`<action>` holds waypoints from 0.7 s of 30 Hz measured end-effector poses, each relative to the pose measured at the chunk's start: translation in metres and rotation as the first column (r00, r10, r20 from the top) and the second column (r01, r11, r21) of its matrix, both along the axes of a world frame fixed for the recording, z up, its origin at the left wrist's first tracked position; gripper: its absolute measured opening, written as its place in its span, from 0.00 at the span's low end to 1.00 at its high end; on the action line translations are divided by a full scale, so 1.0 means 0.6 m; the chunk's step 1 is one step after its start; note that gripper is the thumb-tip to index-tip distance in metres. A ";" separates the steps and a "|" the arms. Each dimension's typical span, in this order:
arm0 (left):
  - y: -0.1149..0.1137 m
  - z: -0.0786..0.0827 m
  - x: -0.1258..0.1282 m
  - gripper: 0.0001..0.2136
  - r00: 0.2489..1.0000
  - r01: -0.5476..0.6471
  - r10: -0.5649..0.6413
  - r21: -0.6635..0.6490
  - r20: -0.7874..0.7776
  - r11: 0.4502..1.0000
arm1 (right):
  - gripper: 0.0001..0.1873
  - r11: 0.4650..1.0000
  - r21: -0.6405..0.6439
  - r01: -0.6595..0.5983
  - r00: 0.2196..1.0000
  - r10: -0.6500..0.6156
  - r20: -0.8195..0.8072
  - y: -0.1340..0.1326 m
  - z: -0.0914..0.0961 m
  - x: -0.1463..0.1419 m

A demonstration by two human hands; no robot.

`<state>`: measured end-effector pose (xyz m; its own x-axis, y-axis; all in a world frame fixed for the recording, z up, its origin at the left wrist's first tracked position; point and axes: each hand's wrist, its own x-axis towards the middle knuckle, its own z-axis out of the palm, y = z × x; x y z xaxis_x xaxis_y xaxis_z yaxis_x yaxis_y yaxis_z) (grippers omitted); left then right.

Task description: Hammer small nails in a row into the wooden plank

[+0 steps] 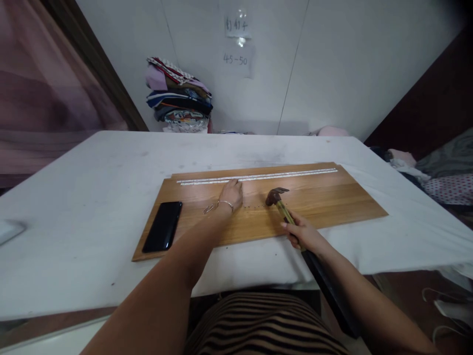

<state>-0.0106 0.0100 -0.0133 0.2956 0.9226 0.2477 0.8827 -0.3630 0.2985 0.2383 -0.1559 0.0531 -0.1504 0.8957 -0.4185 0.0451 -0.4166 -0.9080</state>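
Tabletop (111, 167): bearing board (343, 197) with phone (162, 227).
Wall (332, 64): backing clothes (181, 93).
Right grip (305, 232): I'm holding hammer (314, 266).
Left grip (233, 193): hiding its hold, state indeterminable.

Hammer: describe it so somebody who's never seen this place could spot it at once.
On the white table, find the wooden board. At its near edge, the right hand grips the hammer, its long handle partly yellowish, partly black. Its curved, brownish claw sets it apart from the flat black phone on the board.
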 end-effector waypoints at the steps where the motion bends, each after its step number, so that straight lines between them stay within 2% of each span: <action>1: 0.000 -0.001 0.000 0.14 1.000 0.001 -0.001 0.001 -0.005 1.000 | 0.51 1.000 0.008 0.009 1.000 -0.009 -0.002 -0.001 0.000 0.001; 9: 0.001 0.000 0.000 0.14 1.000 0.000 0.000 -0.004 0.007 1.000 | 0.51 1.000 0.005 -0.014 1.000 0.014 0.002 0.000 -0.005 0.002; 17: 0.000 0.000 0.001 0.14 1.000 -0.010 0.010 -0.018 0.017 1.000 | 0.52 1.000 0.008 0.006 1.000 -0.006 -0.022 -0.002 0.010 -0.002; 21: 0.001 -0.001 0.001 0.14 1.000 -0.003 0.003 -0.011 0.013 1.000 | 0.53 1.000 -0.008 0.010 1.000 -0.010 -0.019 0.000 0.007 -0.002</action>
